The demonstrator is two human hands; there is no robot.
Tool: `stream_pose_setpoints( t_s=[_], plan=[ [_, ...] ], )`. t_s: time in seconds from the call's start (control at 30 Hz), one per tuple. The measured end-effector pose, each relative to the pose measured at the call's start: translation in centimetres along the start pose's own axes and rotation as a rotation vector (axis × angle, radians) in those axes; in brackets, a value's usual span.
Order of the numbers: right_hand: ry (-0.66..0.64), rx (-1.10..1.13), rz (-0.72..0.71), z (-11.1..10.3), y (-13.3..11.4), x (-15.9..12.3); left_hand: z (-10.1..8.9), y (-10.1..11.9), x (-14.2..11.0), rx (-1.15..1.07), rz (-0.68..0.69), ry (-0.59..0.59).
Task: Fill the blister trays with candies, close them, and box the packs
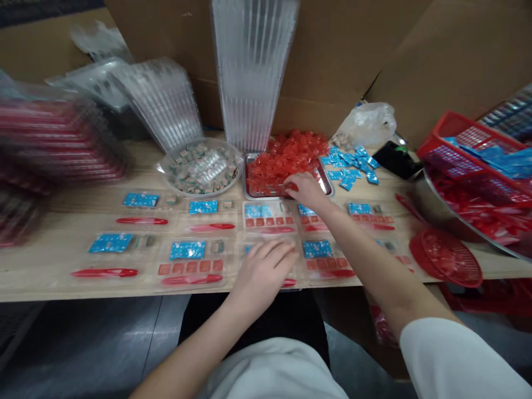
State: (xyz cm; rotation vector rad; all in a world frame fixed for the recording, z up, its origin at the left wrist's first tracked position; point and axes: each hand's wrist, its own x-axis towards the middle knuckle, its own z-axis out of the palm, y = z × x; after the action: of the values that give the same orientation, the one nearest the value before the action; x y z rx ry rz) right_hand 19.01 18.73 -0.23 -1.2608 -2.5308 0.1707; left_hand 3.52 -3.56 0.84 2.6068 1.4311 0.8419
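Observation:
My right hand [305,191] reaches into the front edge of a metal tray [246,177] heaped with small red wrapped pieces [286,160]. Its fingertips are among the pieces, and I cannot tell whether they hold one. My left hand [266,271] lies spread over a clear plastic compartment tray [266,221], with its fingers on the tray and nothing visible in them. Around both hands, clear trays [191,255] hold blue sachets [187,250], small red squares [191,267] and long red spoons [192,279].
A round clear bowl of wrapped pieces [200,167] stands left of the metal tray. Loose blue sachets [351,166] lie to the right. Blurred stacked red trays [58,138] sit at the left, stacked clear trays lean on cardboard behind, and red baskets [444,257] crowd the right.

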Motion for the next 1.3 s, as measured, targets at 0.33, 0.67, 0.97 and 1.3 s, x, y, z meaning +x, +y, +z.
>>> stream_pose_setpoints(
  t_s=[0.33, 0.67, 0.97, 1.3],
  plan=[
    [0.116, 0.238, 0.089, -0.5, -1.5, 0.7, 2.4, -0.7, 3.3, 0.044, -0.100, -0.238],
    [-0.123, 0.496, -0.117, -4.7, -8.1, -10.1, -1.2, -0.8, -7.0, -0.007, -0.220, 0.068],
    [-0.225, 0.016, -0.282, -2.6, -12.6, -10.7, 0.0, -0.5, -7.2, -0.037, -0.249, 0.082],
    [-0.191, 0.172, -0.170, -2.4, -10.9, -11.1, 0.0, -0.5, -7.1, -0.074, -0.285, 0.088]
  ],
)
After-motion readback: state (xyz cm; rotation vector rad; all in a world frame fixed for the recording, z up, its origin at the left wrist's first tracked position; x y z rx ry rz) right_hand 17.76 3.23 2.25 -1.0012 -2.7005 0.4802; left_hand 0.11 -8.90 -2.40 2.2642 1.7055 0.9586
